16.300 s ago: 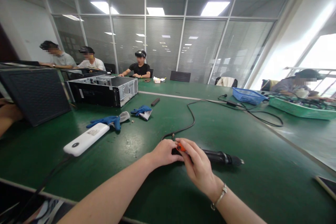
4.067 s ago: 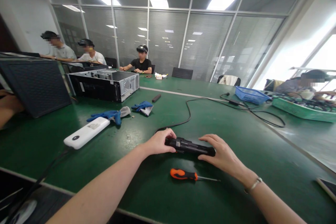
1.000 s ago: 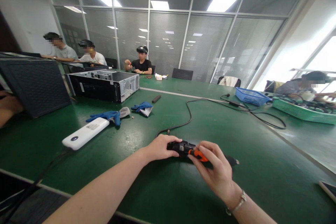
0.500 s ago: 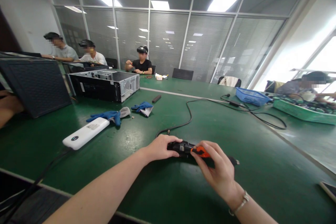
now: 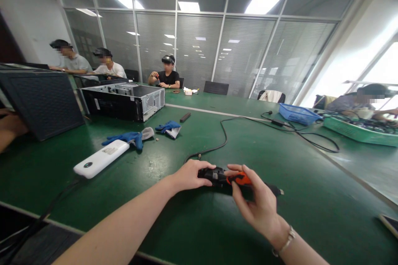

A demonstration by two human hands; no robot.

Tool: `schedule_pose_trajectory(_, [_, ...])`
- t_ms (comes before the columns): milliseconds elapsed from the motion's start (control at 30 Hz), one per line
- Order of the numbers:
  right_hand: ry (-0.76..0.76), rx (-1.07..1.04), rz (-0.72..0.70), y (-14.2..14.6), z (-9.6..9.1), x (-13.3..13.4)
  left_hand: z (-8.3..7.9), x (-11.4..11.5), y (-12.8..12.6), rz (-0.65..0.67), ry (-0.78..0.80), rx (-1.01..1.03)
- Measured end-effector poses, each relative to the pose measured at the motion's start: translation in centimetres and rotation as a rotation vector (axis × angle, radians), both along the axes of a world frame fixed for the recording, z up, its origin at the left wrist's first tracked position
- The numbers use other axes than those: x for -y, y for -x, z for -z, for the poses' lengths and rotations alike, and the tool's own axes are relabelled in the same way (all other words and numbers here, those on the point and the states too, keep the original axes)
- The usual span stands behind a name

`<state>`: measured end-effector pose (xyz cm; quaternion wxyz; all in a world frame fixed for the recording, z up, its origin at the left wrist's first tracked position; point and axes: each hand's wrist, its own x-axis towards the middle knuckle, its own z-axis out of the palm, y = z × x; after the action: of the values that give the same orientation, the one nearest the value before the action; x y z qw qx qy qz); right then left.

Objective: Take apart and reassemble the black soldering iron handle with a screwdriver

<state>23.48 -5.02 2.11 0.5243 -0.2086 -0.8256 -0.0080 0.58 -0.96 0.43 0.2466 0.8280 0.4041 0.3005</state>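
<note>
Near edge (image 5: 65, 226): the pale rim of the table (image 5: 298, 161) cuts across the lower left of the frame.
Seam (image 5: 211, 111): a pale line crossing the upper middle.
Open green surface: shows between seam and hands, divided by a black cable (image 5: 224, 132), and spreads over the lower right as far as a flat object (image 5: 390, 224) at the frame's border.
Left bounds: a computer case (image 5: 115, 101), blue gloves (image 5: 122, 137) and a white oblong unit (image 5: 102, 159).
Right bounds: a blue basket (image 5: 298, 114) near a green basket (image 5: 360, 132).
Black tool (image 5: 218, 175): lying lengthwise just below and right of centre, its tip showing past the right hand (image 5: 256, 203).
Left hand (image 5: 188, 174): thumb and fingers clasp the black tool's left end.
Right hand: thumb and fingers curl loosely around the orange handle of a screwdriver (image 5: 241, 179), above the black tool; the shaft is hidden.
</note>
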Motion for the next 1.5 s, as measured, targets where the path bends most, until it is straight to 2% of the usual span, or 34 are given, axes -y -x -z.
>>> schedule_pose_trajectory(100, [0.041,0.015,-0.019,0.1,-0.3,0.2,0.0,0.0,0.0,0.009,-0.015,-0.005])
schedule_pose_trajectory(300, [0.018,-0.054,0.086,0.0,0.2,-0.5,-0.6,0.4,-0.1,0.029,-0.035,-0.044])
schedule_pose_trajectory(400, [0.112,-0.067,0.035,-0.1,0.7,-0.5,-0.9,0.6,-0.1,0.033,-0.049,-0.064])
schedule_pose_trajectory(500, [0.171,0.009,-0.032,0.0,0.4,-0.1,-1.0,0.5,-0.1,0.094,-0.069,-0.070])
schedule_pose_trajectory(600, [0.066,0.029,-0.002,0.0,-0.3,0.0,-0.9,0.3,-0.1,0.142,-0.091,-0.089])
schedule_pose_trajectory(733, [-0.089,-0.015,0.098,-0.1,-0.5,-0.1,-0.8,0.2,-0.1,0.132,-0.117,-0.094])
schedule_pose_trajectory(833, [-0.041,0.003,0.126,-0.1,-0.1,-0.1,-0.8,0.2,-0.1,0.144,-0.104,-0.093])
schedule_pose_trajectory(967, [-0.006,0.023,0.076,-0.2,0.2,-0.2,-0.7,0.1,-0.1,0.146,-0.101,-0.092])
schedule_pose_trajectory(1167, [-0.044,-0.057,0.134,-0.3,0.5,-0.7,-0.7,0.1,-0.1,0.145,-0.089,-0.073])
schedule_pose_trajectory(1367, [0.036,-0.066,0.058,-0.4,0.7,-0.9,-0.7,0.1,-0.2,0.141,-0.067,-0.067])
schedule_pose_trajectory(1500, [0.055,-0.298,-0.012,-0.8,0.0,-1.1,-0.7,0.1,-0.2,0.144,-0.056,-0.054])
